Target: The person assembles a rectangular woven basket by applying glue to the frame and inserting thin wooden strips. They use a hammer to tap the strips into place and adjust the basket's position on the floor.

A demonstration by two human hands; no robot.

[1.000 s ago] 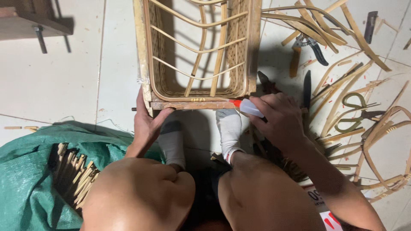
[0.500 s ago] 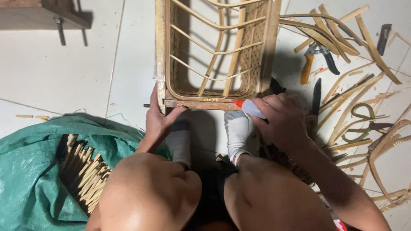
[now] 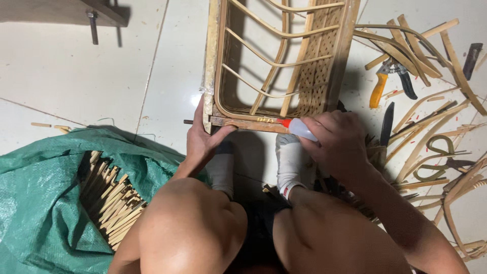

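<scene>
Down on the white tiled floor [image 3: 86, 76], my left hand [image 3: 203, 139] grips the near corner of the rattan frame [image 3: 274, 61], thumb hooked over the lower wooden rail and fingers wrapped behind the upright, closed firmly on the wood. My right hand [image 3: 337, 144] is curled tight around a small glue bottle [image 3: 300, 129], translucent with a red nozzle, whose tip touches the top of that same rail just right of its middle. The frame lies flat ahead of my knees, its curved cane ribs crossing the opening and a woven panel along its right side. Both my feet in grey-and-white socks [image 3: 289, 162] sit just below the rail, between my hands.

To my left, a green woven sack [image 3: 35, 203] lies open with a bundle of cut cane sticks [image 3: 109, 203] inside. To my right, loose bent rattan strips [image 3: 436, 127] are scattered over the tiles, with orange-handled pliers [image 3: 388, 81] and a dark-bladed knife [image 3: 386, 124] among them, well apart from my hands.
</scene>
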